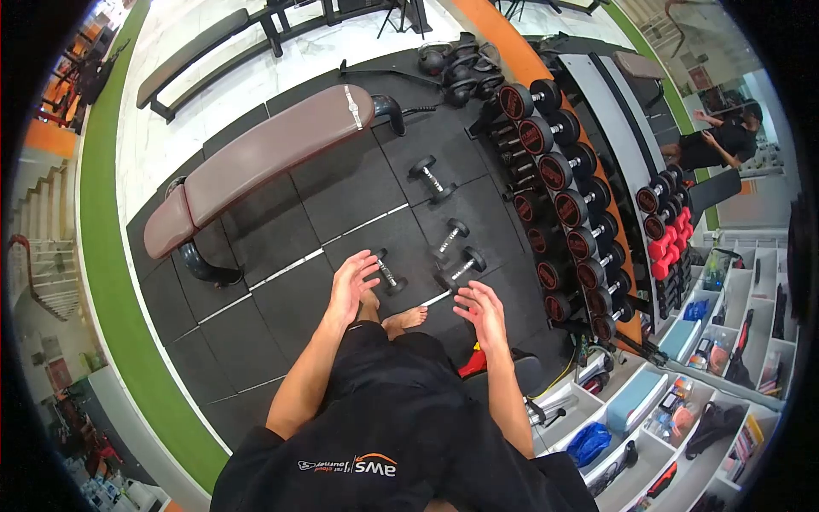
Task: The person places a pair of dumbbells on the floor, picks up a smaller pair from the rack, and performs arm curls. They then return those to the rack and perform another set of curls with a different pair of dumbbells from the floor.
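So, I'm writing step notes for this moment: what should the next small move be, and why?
Probably lower the right hand toward the dumbbell just beyond it in the view. That hand and the left hand both look open and empty, and the dumbbell lies on the black floor.

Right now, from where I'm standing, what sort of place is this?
Most likely a gym: dumbbells lie ahead of you, a brown padded bench stands to the left, and what look like kettlebells sit farther back.
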`<state>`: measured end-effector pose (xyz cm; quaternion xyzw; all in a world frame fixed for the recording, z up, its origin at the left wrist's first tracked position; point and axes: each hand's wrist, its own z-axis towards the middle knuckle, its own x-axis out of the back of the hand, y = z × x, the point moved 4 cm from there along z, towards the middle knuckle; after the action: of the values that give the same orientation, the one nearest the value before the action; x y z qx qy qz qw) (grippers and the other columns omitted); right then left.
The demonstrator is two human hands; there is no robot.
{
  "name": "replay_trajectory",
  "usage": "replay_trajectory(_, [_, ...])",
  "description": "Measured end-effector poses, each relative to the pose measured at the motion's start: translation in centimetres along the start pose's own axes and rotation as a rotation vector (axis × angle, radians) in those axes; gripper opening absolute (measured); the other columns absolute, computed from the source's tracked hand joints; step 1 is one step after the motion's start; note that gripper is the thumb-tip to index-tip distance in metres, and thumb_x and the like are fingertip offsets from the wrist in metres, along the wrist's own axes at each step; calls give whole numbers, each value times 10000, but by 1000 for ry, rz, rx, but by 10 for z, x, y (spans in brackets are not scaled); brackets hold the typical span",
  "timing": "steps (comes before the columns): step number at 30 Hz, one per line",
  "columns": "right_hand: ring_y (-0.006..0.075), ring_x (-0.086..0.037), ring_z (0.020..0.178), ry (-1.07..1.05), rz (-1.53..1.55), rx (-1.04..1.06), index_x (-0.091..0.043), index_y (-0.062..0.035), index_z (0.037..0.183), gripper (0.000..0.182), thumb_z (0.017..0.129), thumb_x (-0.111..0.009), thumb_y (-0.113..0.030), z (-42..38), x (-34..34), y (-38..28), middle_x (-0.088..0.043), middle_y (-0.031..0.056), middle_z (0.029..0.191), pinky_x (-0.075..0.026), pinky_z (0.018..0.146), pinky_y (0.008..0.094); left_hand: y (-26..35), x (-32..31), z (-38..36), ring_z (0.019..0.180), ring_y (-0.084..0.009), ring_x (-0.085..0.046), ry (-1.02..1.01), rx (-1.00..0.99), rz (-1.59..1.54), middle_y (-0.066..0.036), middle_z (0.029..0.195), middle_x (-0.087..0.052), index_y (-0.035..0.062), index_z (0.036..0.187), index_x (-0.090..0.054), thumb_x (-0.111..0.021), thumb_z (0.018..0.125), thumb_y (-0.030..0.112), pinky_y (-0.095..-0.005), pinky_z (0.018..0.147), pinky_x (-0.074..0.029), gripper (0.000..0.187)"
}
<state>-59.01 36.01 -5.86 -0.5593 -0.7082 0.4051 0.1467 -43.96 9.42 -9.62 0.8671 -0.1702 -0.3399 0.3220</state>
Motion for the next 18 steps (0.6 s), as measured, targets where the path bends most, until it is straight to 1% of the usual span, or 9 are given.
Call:
replay_trajectory(2, [276,-637,1057,12,-39,-13,-536,-13,1255,321,992,-535,-197,0,-8,2,-631,174,1150,-558,867,429,2,7,4,1183,-254,-567,11,-5,-23,-160,1315,-575,25,1371,-491,-550,945,337,-405,963,-483,532])
replay_trajectory(7, [293,-636,1043,68,-25,-38,-525,-7,1265,346,983,-542,-208,3,-14,2,-625,179,1144,-580,831,478,6,33,12,1185,-254,-563,43,20,-63,-159,1319,-572,35,1372,-497,-560,938,344,-399,964,-477,537])
replay_trajectory(10, [295,-636,1042,85,-17,-51,-525,-6,1267,351,985,-539,-216,7,-15,3,-626,180,1142,-579,837,478,14,47,14,1189,-260,-559,66,23,-66,-168,1323,-567,25,1383,-481,-554,939,349,-404,963,-478,555])
replay_trajectory(16, [306,-635,1047,63,-36,-80,-523,-16,1273,363,985,-543,-236,18,-17,5,-619,187,1148,-570,852,494,16,71,20,1196,-269,-553,130,-3,-106,-185,1345,-545,2,1412,-430,-527,950,360,-430,983,-471,593])
replay_trajectory(17, [308,-635,1048,54,-41,-96,-522,-19,1277,366,985,-543,-238,21,-17,5,-617,189,1151,-568,854,496,12,74,22,1200,-270,-551,141,-2,-113,-183,1355,-538,7,1417,-425,-509,958,371,-439,992,-467,592])
replay_trajectory(18, [313,-632,1054,45,-44,-104,-511,-26,1290,377,982,-546,-241,25,-17,6,-613,191,1156,-567,857,502,9,73,22,1203,-269,-552,150,-1,-135,-179,1348,-547,21,1411,-442,-517,960,365,-427,979,-473,572])
